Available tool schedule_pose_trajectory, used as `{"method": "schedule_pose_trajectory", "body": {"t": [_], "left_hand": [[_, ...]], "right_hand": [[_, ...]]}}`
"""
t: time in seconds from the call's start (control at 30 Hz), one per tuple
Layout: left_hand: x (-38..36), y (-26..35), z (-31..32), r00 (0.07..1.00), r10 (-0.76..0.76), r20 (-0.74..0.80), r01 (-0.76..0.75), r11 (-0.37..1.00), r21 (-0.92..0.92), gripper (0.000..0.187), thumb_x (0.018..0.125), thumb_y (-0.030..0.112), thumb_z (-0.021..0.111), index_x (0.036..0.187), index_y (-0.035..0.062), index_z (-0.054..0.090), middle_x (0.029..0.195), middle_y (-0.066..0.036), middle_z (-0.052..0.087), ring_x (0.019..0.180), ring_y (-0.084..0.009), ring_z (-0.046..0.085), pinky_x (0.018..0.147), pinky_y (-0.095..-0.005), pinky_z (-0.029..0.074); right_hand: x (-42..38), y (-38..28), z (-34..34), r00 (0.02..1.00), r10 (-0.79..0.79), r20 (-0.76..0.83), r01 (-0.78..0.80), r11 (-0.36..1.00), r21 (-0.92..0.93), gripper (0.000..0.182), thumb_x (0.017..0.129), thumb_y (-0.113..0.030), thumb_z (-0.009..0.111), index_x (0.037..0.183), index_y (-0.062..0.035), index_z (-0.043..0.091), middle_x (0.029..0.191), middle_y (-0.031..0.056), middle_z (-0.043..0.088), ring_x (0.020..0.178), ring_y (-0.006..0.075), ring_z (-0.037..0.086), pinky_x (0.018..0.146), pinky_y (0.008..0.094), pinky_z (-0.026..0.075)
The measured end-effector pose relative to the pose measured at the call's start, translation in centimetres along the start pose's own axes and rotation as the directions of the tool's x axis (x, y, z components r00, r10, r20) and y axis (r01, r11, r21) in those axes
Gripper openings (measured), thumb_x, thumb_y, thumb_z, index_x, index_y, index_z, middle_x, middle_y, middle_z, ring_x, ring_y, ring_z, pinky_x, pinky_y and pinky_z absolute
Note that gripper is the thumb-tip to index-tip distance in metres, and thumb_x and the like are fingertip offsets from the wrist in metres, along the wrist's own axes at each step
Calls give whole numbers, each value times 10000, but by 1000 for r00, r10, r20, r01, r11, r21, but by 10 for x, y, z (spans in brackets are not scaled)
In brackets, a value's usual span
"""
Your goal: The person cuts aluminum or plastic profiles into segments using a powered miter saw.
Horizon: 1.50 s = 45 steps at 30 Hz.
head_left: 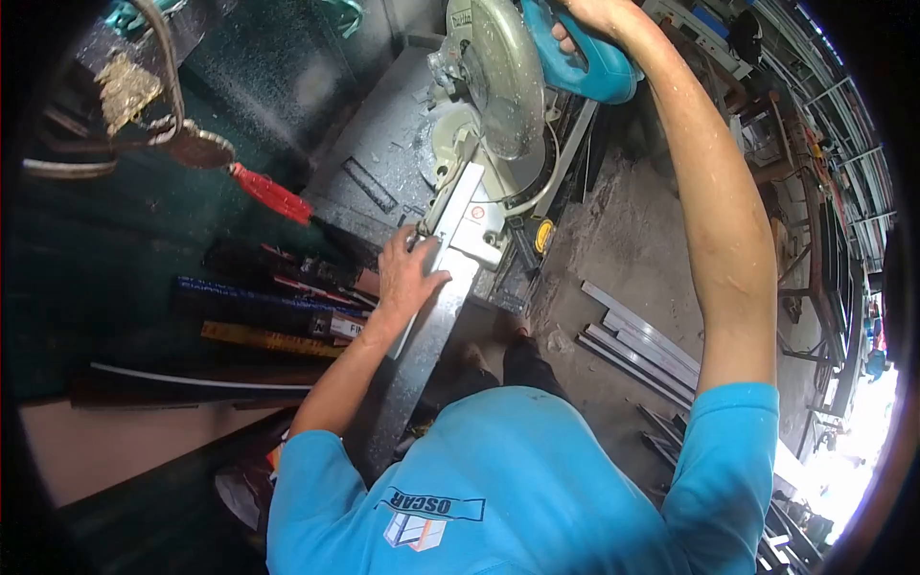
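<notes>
My right hand (596, 13) is wrapped round the teal handle (596, 65) of a mitre saw, at the top of the view. The saw's round guard and blade (508, 86) are raised above its pale base (471, 235). A long, light metal profile (458, 206) lies along the fence, one end close below the blade. My left hand (407, 273) holds this profile down, fingers curled over its far side and thumb stretched across it towards the base. Below the hand, the profile runs back along a dusty metal beam (422, 340) towards my body.
White metal profiles (642, 355) lie on the floor to the right. Shavings and offcuts cover the grey surface (374, 153) behind the saw. A red-handled tool (273, 195) hangs at left, above stacked strips and boxes (278, 335). Racks of long bars (862, 192) stand far right.
</notes>
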<state>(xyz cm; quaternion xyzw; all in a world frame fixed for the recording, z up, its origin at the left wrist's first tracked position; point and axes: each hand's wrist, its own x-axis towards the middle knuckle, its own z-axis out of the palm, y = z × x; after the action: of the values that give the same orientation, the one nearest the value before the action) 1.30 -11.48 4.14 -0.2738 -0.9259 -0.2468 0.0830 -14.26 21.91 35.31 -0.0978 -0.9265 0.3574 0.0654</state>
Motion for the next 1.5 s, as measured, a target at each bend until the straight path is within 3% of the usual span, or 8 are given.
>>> {"method": "schedule_pose_trajectory", "body": {"t": [0.17,0.43,0.6,0.8,1.0,1.1,1.4,1.5], "left_hand": [[11,-20,5,975,21,222,29,975,-221,640,771,191,771,1372,82,579,1381,-257,475,1225,-490,528,1042,-513,468],[22,-3,-3,949,18,315,11,996,-92,698,804,118,680,1482,209,537,1424,-365,426,1230,-546,541,1058,-511,485],[17,-11,6,950,66,305,-53,997,-50,578,847,113,650,1416,212,618,1463,-379,407,1299,-540,502,1113,-489,444],[12,-10,3,957,15,289,8,997,-78,588,838,98,655,1419,183,608,1462,-331,446,1301,-507,515,1119,-478,439],[13,-9,4,970,-31,243,55,994,-95,689,821,41,667,1485,141,511,1393,-292,502,1230,-472,563,1052,-482,486],[9,-8,24,989,-22,146,21,1000,7,650,844,39,673,1469,128,518,1355,-275,523,1176,-452,588,1021,-483,499],[32,12,38,979,-200,41,197,978,65,521,901,94,668,1409,172,585,1345,-210,547,1183,-430,565,954,-524,508],[32,10,44,983,-181,33,176,977,118,584,926,107,634,1484,221,504,1413,-216,504,1265,-439,508,957,-603,490]], "right_hand": [[9,8,2,991,-117,-66,109,989,-104,514,947,-471,648,972,29,763,777,139,747,671,218,711,699,378,557],[15,19,4,969,-222,-109,211,972,-104,507,944,-447,658,961,51,751,780,144,737,680,213,708,667,382,556],[10,14,1,996,-84,-5,84,996,16,550,925,-496,660,1010,38,759,870,192,759,790,259,737,759,394,563],[28,26,5,947,-283,-151,243,941,-237,543,925,-486,668,986,44,764,853,191,759,765,252,738,754,386,564],[8,14,2,998,-53,23,52,997,54,546,927,-504,652,989,26,765,843,182,760,793,248,747,764,386,564],[25,23,5,936,-311,-164,263,929,-259,522,945,-465,646,938,45,757,761,142,748,687,219,732,690,364,566],[-7,4,0,998,-22,65,6,969,248,447,957,-396,670,961,44,746,778,130,729,646,232,698,619,385,569],[-2,6,2,982,-182,-47,185,979,83,418,955,-370,681,945,44,733,738,136,703,639,237,686,575,390,562]]}}
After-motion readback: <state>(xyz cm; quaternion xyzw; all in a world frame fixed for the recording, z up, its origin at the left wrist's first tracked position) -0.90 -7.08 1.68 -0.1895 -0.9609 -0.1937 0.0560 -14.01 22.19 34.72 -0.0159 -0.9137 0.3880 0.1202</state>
